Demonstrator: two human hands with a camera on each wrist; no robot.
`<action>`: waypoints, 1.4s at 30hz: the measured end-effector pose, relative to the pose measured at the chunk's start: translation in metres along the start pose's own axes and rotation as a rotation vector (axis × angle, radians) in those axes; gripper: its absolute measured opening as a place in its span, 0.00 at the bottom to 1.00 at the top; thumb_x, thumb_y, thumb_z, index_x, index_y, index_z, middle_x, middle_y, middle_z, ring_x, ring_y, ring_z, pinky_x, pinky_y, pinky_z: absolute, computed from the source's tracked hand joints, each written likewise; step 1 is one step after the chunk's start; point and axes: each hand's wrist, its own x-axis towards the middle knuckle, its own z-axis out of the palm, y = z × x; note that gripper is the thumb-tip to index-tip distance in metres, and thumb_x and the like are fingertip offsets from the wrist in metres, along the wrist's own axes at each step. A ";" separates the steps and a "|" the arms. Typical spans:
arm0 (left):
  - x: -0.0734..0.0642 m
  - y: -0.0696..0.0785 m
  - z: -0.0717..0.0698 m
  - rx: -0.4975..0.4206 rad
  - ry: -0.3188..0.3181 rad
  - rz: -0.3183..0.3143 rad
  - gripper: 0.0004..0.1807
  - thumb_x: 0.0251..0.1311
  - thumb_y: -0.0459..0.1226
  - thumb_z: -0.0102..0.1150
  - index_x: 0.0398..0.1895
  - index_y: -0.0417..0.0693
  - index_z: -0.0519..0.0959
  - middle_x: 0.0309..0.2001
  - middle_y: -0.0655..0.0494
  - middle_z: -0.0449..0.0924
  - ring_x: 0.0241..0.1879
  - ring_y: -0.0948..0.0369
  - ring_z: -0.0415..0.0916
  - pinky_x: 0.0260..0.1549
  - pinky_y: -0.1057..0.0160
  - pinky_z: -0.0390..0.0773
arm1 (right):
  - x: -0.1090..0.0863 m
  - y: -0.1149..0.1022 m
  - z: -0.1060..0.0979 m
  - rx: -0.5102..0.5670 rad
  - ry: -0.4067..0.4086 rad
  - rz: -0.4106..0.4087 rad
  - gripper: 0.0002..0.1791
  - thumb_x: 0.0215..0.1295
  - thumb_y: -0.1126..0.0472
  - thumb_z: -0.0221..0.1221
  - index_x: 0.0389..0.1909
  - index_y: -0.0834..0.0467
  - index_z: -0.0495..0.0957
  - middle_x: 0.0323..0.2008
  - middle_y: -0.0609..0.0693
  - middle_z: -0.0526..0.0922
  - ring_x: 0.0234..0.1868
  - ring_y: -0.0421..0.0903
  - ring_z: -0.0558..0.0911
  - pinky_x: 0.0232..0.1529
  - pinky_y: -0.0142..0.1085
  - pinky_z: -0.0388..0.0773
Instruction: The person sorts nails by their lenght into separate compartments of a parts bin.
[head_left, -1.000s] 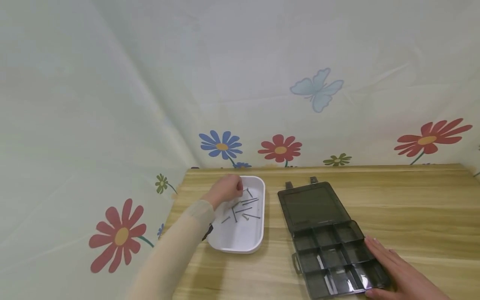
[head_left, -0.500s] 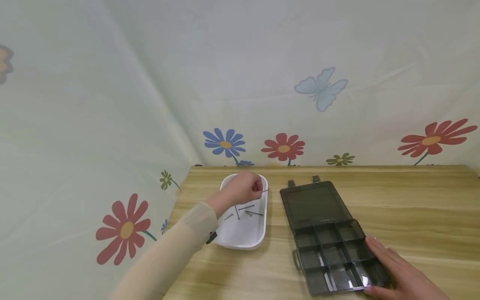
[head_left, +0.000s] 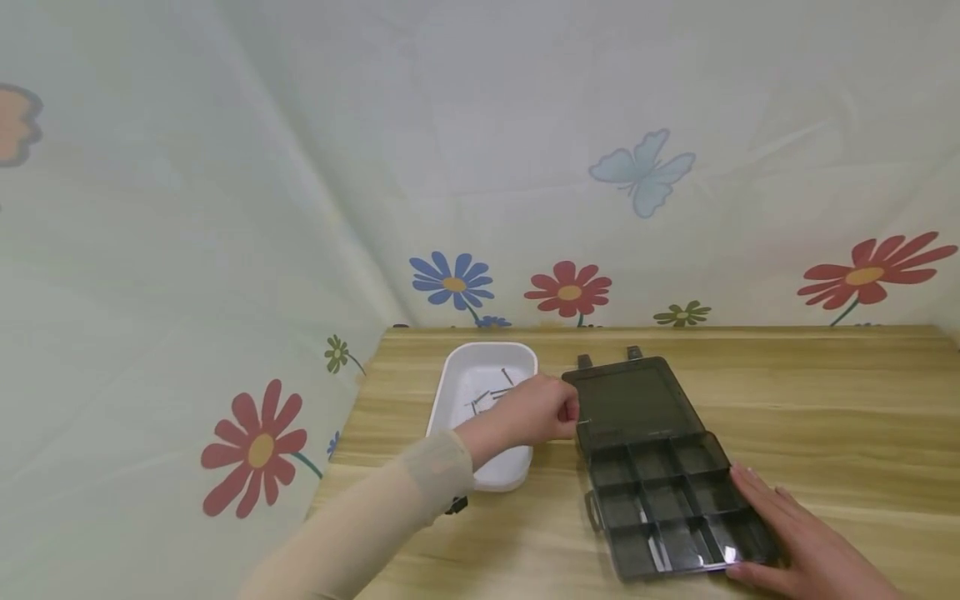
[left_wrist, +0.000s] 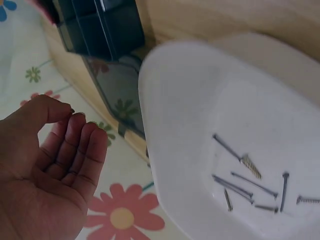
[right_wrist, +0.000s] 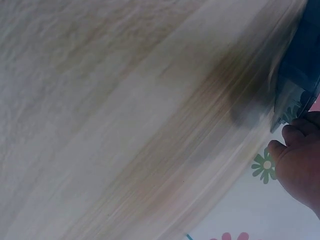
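Note:
My left hand is between the white tray and the dark compartment box, thumb and fingertips pinched together. A thin nail pokes out from the fingertips toward the lid; in the left wrist view only a dark tip shows. The white tray holds several loose nails and a brassy screw. The see-through dark compartment box lies with its lid folded back, away from me. My right hand holds the box's near right corner, fingers along the side and thumb at the front edge.
Everything stands on a wood-grain table. Behind it and to the left hangs a pale cloth printed with flowers and butterflies. Two latches stick out from the lid's far edge. Low dividers split the box into several compartments.
My left hand has come out of the tray and moved right, toward the box lid, with the nail in its fingertips. The right hand has stayed on the box.

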 end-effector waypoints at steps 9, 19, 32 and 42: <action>0.004 0.024 0.025 0.037 0.017 0.019 0.03 0.51 0.40 0.65 0.25 0.57 0.79 0.22 0.71 0.73 0.24 0.71 0.70 0.23 0.75 0.68 | 0.002 -0.001 0.000 -0.026 0.043 -0.009 0.62 0.42 0.25 0.61 0.76 0.42 0.43 0.72 0.63 0.57 0.63 0.75 0.62 0.48 0.65 0.68; 0.007 0.033 0.048 0.086 0.024 -0.001 0.07 0.49 0.41 0.67 0.22 0.58 0.77 0.22 0.71 0.72 0.24 0.72 0.69 0.23 0.76 0.67 | 0.005 -0.004 -0.002 -0.041 0.060 -0.010 0.63 0.42 0.23 0.59 0.76 0.40 0.41 0.72 0.62 0.56 0.65 0.69 0.64 0.51 0.64 0.68; 0.009 0.035 0.058 0.127 0.054 -0.001 0.07 0.50 0.42 0.66 0.24 0.59 0.75 0.24 0.70 0.72 0.24 0.72 0.68 0.23 0.75 0.67 | 0.006 -0.004 -0.002 -0.031 0.031 0.017 0.63 0.41 0.23 0.59 0.76 0.39 0.39 0.73 0.62 0.54 0.66 0.68 0.63 0.52 0.64 0.67; -0.002 0.026 0.036 0.060 0.061 -0.031 0.08 0.52 0.45 0.66 0.33 0.57 0.79 0.32 0.68 0.76 0.30 0.71 0.71 0.28 0.73 0.71 | 0.003 0.000 0.002 0.056 -0.071 0.072 0.64 0.43 0.26 0.61 0.76 0.37 0.35 0.74 0.63 0.49 0.67 0.73 0.56 0.50 0.69 0.64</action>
